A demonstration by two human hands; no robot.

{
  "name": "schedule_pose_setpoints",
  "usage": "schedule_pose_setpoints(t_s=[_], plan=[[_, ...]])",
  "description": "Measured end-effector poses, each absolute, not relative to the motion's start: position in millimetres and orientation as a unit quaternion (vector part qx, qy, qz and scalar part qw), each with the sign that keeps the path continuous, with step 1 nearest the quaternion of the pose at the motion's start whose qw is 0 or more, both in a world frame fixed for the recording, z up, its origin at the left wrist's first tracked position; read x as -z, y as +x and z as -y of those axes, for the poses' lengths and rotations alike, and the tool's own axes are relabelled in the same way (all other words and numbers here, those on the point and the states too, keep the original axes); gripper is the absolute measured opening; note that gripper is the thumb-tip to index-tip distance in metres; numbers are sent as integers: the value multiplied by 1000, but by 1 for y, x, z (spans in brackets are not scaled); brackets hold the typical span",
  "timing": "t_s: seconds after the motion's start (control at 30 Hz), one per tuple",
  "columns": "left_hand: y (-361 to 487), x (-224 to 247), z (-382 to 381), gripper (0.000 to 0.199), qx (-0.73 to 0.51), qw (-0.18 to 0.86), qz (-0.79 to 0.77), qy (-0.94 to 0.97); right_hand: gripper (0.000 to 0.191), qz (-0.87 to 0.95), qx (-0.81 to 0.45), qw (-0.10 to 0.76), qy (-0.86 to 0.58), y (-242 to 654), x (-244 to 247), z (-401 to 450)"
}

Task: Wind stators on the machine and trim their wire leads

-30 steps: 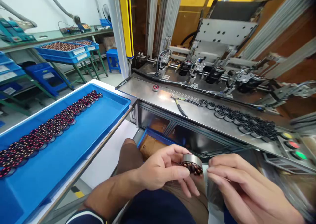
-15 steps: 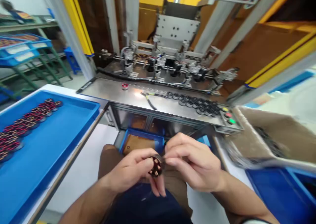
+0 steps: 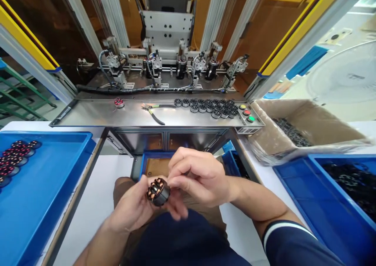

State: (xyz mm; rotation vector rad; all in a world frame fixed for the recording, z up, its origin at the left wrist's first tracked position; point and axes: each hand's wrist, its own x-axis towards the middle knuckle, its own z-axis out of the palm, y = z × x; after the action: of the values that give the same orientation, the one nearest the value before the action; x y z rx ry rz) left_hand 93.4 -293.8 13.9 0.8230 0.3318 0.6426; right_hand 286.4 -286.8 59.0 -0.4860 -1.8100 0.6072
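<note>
A round black part with copper windings [image 3: 158, 191] rests in my left hand [image 3: 135, 203], its coil side facing up and left. My right hand [image 3: 196, 176] is closed beside it, thumb and forefinger pinched at the part's right edge; what they grip is too small to make out. On the steel ledge [image 3: 94, 115] ahead lie a single red-topped part [image 3: 119, 103], cutting pliers [image 3: 154, 111] with spread handles, and a cluster of black ring-like parts [image 3: 208, 106].
A blue tray [image 3: 58, 172] at the left holds red and copper parts [image 3: 17, 156]. Behind the ledge stands a machine [image 3: 167, 31]. Buttons [image 3: 246, 112], a lined box [image 3: 323, 121] and a blue bin [image 3: 305, 180] of black pieces are at the right.
The view has swung right and levelled out. The wound part now tilts so that its dark side wall shows; both hands remain close around it.
</note>
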Motion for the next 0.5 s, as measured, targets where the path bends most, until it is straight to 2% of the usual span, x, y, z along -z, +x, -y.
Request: schedule_pose_setpoints(t_s=[0.07, 0.17, 0.4, 0.5], plan=[[94, -14, 296, 55, -277, 869, -139, 386, 11, 769, -249, 551, -206, 289, -59, 288], [94, -15, 301, 32, -358, 824, -172, 404, 10, 761, -236, 560, -226, 291, -59, 290], [101, -15, 301, 42, -566, 658, -209, 451, 11, 746, -226, 574, -252, 290, -56, 289], [101, -12, 300, 43, -562, 645, -232, 464, 10, 752, -231, 570, -237, 291, -55, 286]])
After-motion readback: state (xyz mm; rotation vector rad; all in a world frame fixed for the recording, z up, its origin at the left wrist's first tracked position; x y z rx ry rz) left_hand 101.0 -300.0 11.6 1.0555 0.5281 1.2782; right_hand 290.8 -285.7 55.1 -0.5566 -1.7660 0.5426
